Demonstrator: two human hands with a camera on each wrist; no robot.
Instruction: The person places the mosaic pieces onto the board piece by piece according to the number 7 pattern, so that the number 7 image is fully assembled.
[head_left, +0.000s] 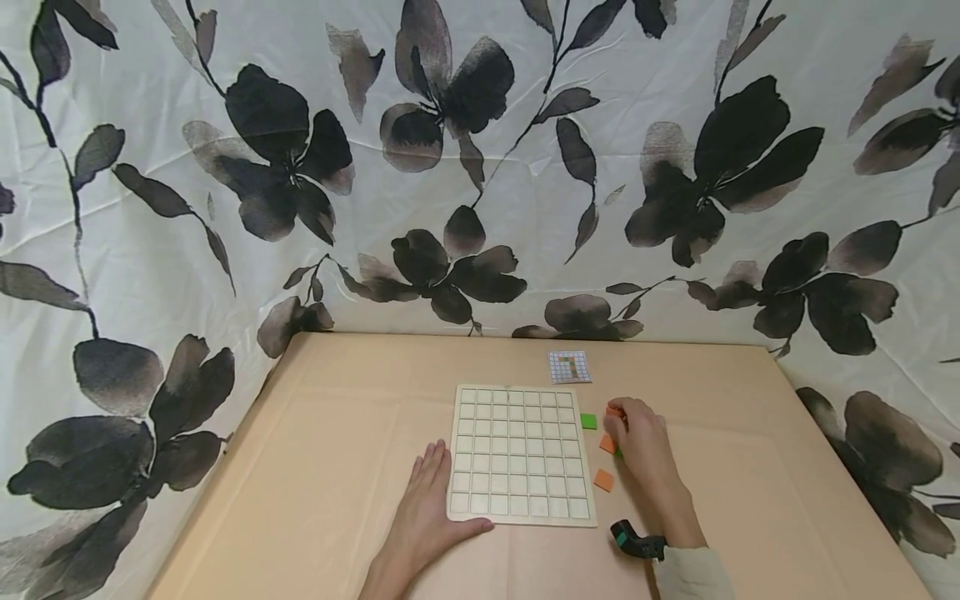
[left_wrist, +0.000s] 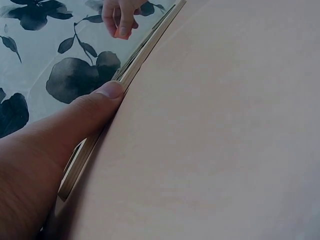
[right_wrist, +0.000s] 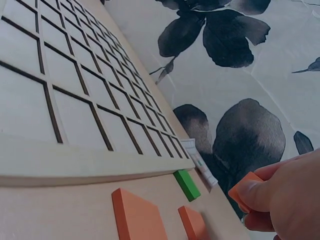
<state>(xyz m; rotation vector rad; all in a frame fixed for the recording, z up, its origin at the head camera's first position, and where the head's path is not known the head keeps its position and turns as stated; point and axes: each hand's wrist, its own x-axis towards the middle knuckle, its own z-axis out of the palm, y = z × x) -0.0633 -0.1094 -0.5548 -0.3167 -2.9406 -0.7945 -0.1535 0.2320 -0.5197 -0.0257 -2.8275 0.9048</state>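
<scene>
A pale wooden board [head_left: 519, 457] with a grid of square recesses lies on the table. My left hand [head_left: 426, 510] rests against its left edge, fingers straight, with the thumb along the near edge. That thumb [left_wrist: 102, 100] touches the board's side in the left wrist view. To the right of the board, my right hand [head_left: 639, 437] pinches an orange square tile [right_wrist: 245, 191] between thumb and fingers, held above the table. Nearby lie a green tile [head_left: 588, 422], an orange tile [head_left: 607, 443] and another orange tile [head_left: 603, 480]. Another green piece is partly hidden below the right hand.
A small card [head_left: 569, 367] printed with a coloured grid pattern lies beyond the board's far right corner. The tan table [head_left: 360, 417] ends at a floral cloth [head_left: 465, 167] behind it. A black wrist device [head_left: 637, 542] sits at the right wrist.
</scene>
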